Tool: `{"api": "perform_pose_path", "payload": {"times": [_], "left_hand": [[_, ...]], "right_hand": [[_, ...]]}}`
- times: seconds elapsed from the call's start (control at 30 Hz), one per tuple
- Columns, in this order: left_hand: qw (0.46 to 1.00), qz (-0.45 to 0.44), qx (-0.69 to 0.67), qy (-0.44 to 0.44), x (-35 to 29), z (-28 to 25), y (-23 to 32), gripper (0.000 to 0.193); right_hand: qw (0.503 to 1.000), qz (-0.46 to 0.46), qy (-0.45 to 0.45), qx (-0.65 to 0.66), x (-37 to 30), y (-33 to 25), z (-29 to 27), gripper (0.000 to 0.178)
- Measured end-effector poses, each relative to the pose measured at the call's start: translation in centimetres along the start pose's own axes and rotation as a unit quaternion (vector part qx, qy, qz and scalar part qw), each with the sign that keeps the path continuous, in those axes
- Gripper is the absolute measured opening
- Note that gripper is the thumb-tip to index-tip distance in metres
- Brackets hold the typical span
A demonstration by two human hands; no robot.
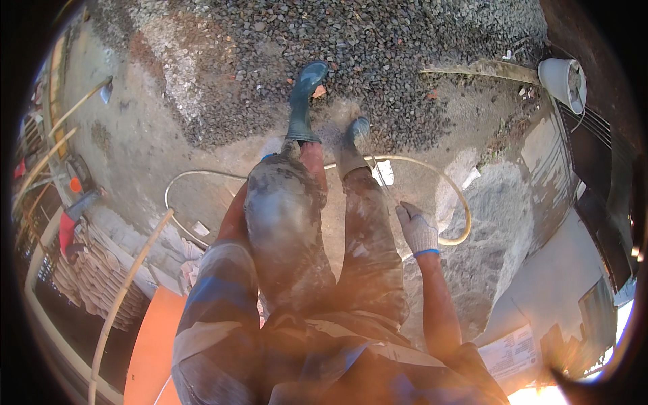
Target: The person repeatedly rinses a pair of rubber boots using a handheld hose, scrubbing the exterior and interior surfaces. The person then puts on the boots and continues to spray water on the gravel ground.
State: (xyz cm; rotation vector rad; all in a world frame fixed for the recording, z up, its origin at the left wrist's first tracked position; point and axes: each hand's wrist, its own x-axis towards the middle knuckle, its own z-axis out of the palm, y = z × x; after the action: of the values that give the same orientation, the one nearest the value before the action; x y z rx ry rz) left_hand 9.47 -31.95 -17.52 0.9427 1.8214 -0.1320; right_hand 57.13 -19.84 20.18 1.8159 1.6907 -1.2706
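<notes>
I look down at my own legs in mud-caked trousers and dark green rubber boots (302,101). The left boot is raised over a gravel heap (378,47). My right hand (417,229) wears a white knit glove with a blue cuff and hangs beside my right thigh. Its fingers are bent around the end of a thin pale cord (386,181) that runs up toward the right boot. My left forearm goes behind my raised left knee. Only a bit of white glove of my left hand (272,147) shows there, and what it holds is hidden.
A pale hose (453,196) loops over the concrete ground around my feet. A grey sand pile (493,223) lies to the right and a white bucket (563,81) at the upper right. Stacked sacks (94,277), long poles and an orange sheet (152,351) are on the left.
</notes>
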Motion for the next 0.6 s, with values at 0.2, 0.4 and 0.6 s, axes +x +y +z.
{"api": "perform_pose_path", "payload": {"times": [0.2, 0.4, 0.6], "left_hand": [[0.996, -0.062, -0.049, 0.03, -7.4, 1.2, -0.9, 0.053], [0.996, -0.061, -0.059, 0.031, -9.4, 0.7, 1.6, 0.053], [0.994, -0.064, -0.075, 0.038, -11.2, 1.2, 2.8, 0.052]], "right_hand": [[0.999, -0.034, -0.014, -0.006, -0.1, -0.7, -0.4, 0.046], [0.999, -0.038, 0.005, -0.012, -0.4, -0.7, 0.1, 0.046], [0.999, -0.05, -0.001, -0.02, -0.4, -1.0, 0.0, 0.046]]}}
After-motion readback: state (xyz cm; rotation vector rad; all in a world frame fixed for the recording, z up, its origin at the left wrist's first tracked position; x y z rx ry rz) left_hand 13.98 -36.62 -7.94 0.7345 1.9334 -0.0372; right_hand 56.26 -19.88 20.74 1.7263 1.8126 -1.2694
